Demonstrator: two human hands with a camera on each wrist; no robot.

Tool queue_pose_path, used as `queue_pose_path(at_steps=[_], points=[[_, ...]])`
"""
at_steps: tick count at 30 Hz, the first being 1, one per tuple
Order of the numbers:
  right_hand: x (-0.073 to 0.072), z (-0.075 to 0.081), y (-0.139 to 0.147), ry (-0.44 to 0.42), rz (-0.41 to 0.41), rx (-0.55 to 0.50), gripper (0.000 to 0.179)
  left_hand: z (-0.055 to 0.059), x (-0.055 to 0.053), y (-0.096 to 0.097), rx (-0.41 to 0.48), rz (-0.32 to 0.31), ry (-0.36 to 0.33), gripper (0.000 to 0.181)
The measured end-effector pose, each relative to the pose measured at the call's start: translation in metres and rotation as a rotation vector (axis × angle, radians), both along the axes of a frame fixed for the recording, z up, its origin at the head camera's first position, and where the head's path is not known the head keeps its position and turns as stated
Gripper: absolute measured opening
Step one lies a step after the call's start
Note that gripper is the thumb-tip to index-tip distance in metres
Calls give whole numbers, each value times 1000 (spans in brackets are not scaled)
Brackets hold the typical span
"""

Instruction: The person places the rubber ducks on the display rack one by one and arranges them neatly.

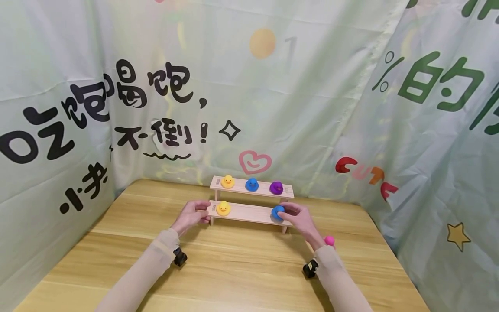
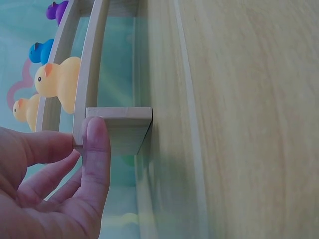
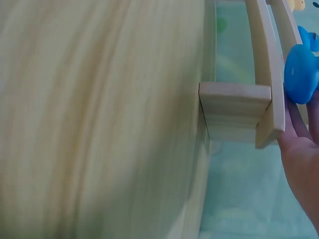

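Note:
A small wooden stand with two tiers, an upper shelf point(image 1: 262, 186) and a lower shelf point(image 1: 246, 213), stands at the back of the table. At the lower shelf's left end, my left hand point(image 1: 193, 214) pinches the board between thumb and fingers. A yellow rubber duck point(image 1: 223, 209) sits close by on that shelf. My right hand point(image 1: 299, 218) holds a blue rubber duck point(image 3: 300, 74) at the right end of the lower shelf. The upper shelf bears another yellow duck point(image 1: 228, 181), another blue duck point(image 1: 251, 184) and a purple duck point(image 1: 276, 188).
A bright pink object point(image 1: 329, 240) shows beside my right wrist, partly hidden by it. The wooden table point(image 1: 241, 268) reaches back to printed cloth hangings point(image 1: 304, 86), which enclose it at the back and both sides.

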State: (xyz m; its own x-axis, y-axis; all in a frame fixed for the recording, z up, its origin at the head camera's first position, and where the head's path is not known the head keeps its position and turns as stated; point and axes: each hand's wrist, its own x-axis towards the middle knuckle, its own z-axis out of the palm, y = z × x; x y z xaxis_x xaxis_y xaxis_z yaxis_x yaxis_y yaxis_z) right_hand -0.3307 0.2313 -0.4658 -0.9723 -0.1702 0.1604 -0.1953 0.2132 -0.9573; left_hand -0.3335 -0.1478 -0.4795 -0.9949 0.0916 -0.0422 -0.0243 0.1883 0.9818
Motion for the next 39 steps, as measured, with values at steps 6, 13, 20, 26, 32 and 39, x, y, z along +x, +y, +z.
queue_pose_path(at_steps=[6, 13, 20, 26, 32, 39], points=[[-2, -2, -11, 13, 13, -1, 43, -1, -1, 0, 2, -3, -1, 37], [-1, -1, -28, 8, 26, 23, 38, -3, -1, -1, 7, -11, 1, 37], [-5, 1, -46, -21, 42, 38, 34, -1, -1, 0, 9, -10, 7, 38], [-4, 1, -54, -27, 64, 9, 34, -3, -1, 1, 8, -16, 9, 37], [-6, 0, -57, -28, 63, -5, 35, -2, -1, 0, 10, -17, 16, 36], [-6, 3, -65, -25, 55, 36, 33, -3, -1, -1, 9, -9, 13, 36]])
